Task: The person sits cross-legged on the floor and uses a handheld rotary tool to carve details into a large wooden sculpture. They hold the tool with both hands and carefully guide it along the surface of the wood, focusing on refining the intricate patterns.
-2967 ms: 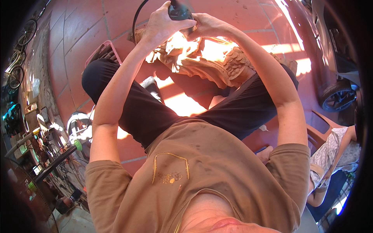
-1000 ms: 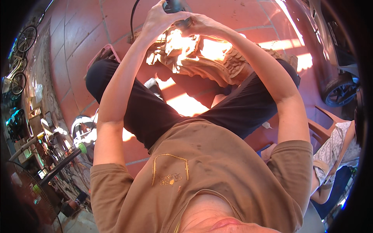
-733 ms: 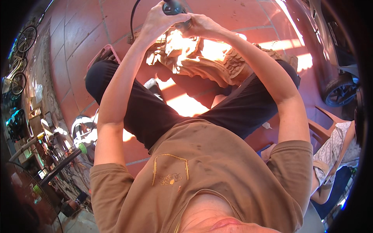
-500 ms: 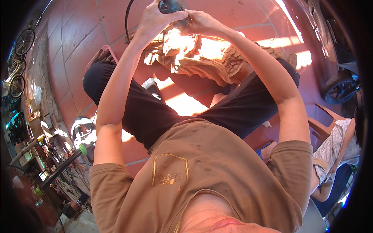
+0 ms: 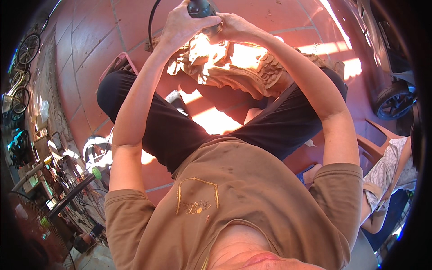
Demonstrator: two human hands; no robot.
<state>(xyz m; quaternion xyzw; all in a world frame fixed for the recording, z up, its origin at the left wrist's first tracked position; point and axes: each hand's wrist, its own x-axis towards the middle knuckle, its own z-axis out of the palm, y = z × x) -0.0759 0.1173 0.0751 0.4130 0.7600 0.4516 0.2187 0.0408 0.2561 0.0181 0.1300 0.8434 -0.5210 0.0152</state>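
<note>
At the far top edge, both my hands grip a dark, rounded corded power tool [image 5: 200, 9]; its exact kind is not clear. My left hand [image 5: 183, 26] wraps it from the left, thumb across its body. My right hand [image 5: 235, 28] closes on its lower end, where the fingers are partly hidden. A black cord [image 5: 151, 27] curves down beside the left hand. Just under the tool lies a carved wooden piece [image 5: 254, 78] with scale-like and flowing relief, set crosswise between my bent knees. Strong sunlight washes out its upper middle.
Red tiles [image 5: 94, 49] cover the floor. A pink plastic frame [image 5: 120, 60] stands by my left knee. Clutter and bicycles [image 5: 28, 49] line the left side, with a fan [image 5: 36, 225] lower down. At right are a black wheel [image 5: 395, 101], a brown plastic chair [image 5: 380, 137] and another person [image 5: 389, 166].
Both hands and the power tool have shifted slightly right and a little nearer to me. The cord has moved right with them. The carved piece stays in place.
</note>
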